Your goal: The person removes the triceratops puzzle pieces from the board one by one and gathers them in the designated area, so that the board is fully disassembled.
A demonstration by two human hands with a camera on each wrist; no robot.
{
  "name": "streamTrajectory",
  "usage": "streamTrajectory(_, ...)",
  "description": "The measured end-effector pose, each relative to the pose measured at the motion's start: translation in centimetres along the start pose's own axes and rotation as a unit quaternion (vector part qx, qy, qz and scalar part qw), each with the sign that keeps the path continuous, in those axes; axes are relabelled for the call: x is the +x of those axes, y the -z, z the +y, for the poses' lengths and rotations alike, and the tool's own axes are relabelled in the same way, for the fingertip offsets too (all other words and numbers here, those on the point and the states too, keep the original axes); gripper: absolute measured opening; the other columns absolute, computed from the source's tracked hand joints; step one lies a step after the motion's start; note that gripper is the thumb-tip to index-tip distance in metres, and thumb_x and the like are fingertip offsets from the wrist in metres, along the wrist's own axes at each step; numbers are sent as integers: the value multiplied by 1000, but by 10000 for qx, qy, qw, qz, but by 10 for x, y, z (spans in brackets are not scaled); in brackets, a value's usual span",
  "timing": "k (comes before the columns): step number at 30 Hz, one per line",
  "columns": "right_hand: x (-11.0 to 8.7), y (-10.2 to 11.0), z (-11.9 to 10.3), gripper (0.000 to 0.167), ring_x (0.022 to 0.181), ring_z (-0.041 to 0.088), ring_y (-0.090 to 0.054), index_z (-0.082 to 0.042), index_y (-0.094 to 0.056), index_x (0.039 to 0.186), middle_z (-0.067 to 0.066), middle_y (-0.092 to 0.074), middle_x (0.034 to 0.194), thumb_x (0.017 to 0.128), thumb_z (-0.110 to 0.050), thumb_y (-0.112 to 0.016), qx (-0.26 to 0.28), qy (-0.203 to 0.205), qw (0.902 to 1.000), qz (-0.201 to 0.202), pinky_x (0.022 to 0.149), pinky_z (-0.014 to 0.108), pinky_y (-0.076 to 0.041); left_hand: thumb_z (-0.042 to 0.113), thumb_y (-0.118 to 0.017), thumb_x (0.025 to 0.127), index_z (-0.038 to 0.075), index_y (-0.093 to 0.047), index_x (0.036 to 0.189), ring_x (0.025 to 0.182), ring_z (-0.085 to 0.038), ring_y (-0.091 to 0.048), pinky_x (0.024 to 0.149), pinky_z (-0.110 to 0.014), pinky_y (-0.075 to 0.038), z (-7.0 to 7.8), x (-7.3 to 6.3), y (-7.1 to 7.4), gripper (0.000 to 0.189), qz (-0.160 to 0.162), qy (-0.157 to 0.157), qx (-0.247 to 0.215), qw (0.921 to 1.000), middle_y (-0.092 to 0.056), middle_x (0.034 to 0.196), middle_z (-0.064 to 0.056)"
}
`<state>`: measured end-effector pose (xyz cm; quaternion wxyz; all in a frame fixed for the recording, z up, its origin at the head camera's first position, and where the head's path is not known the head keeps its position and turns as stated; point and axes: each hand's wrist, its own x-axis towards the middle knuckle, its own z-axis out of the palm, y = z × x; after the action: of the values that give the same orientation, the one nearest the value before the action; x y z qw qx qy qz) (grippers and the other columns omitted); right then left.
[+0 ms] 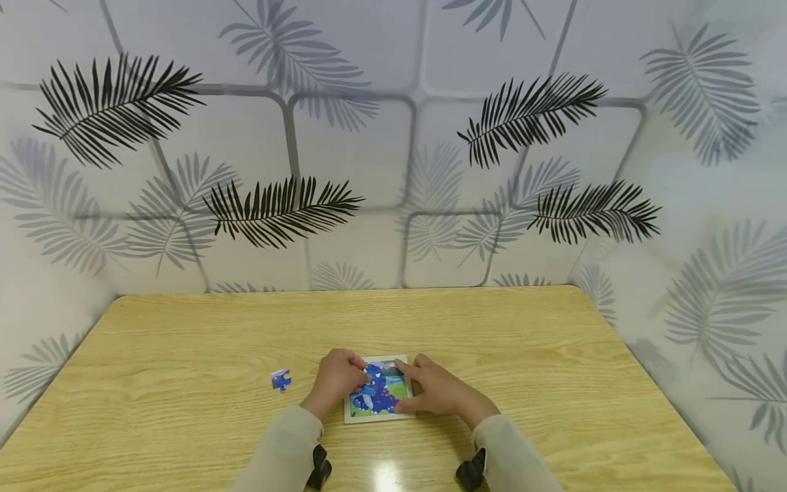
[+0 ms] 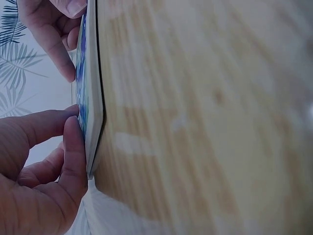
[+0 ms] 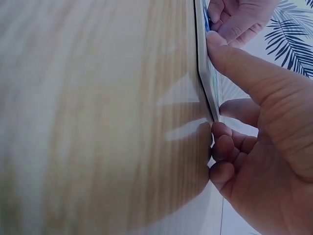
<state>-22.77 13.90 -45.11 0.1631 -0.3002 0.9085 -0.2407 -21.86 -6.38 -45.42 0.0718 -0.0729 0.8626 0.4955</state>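
A small jigsaw puzzle (image 1: 393, 389) in a white frame lies on the table, its picture showing a blue dinosaur on green ground. My left hand (image 1: 339, 380) is at the puzzle's left side, thumb and index fingertips close together on a puzzle piece at its surface; the fingers mostly hide this piece. From the right, my right hand (image 1: 439, 387) spans the puzzle with a spread thumb and index finger resting on it. In the right wrist view, the other fingers (image 3: 224, 147) curl beside the frame's edge. A loose puzzle piece (image 1: 281, 379), blue and white, lies left of my left hand.
The wood-grain table (image 1: 184, 355) reaches back to a pale wall covering (image 1: 356, 150) printed with palm leaves. Dark straps (image 1: 318, 467) sit at the cream sleeves (image 1: 279, 444). Light glares off the table's front.
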Motion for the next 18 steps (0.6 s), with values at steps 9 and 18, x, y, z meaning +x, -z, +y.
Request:
streamTrajectory(9,-3,2,2,78,73,14,-34,-5,-38,144,3,-35,88,82,-39,-72,-47,-32,10000,-24,61,26,-29,0,-72,80,2,-62,82,62,-15,-55,56,-24,-50,2,1,-4,10,-5,195,3,9998,-58,77,-7)
streamTrajectory(18,-2,1,5,78,74,15,-35,-6,-38,144,3,-34,88,82,-39,-72,-4,-30,10000,-53,62,25,-28,0,-70,81,2,-64,87,64,-15,-55,58,-24,-51,2,2,-3,9,-3,290,-69,9996,-59,78,-7)
